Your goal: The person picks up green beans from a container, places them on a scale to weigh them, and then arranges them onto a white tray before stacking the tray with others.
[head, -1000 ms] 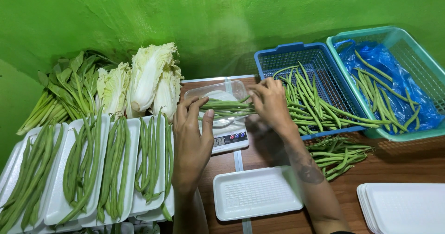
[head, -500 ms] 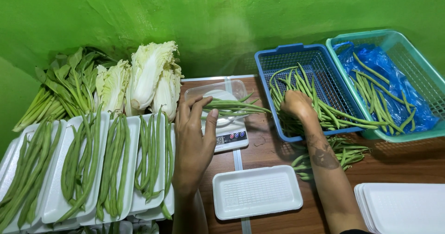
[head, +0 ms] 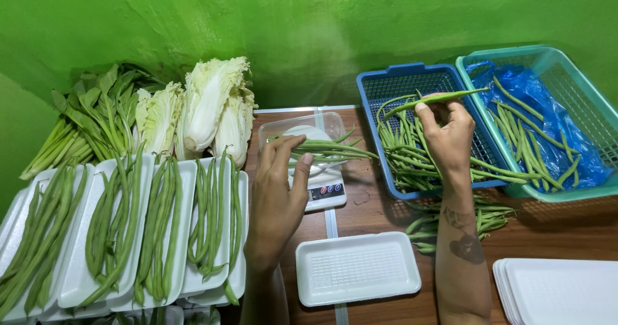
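Laying the pinched bean [head: 438,98] from the right hand [head: 447,135] lengthwise onto the scale pile [head: 331,149] suits best, while the left hand [head: 278,190], fingers loosely open, steadies it.

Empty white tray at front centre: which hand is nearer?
Left. The left hand rests at the scale, just above-left of the empty white tray; the right hand is farther, over the blue basket.
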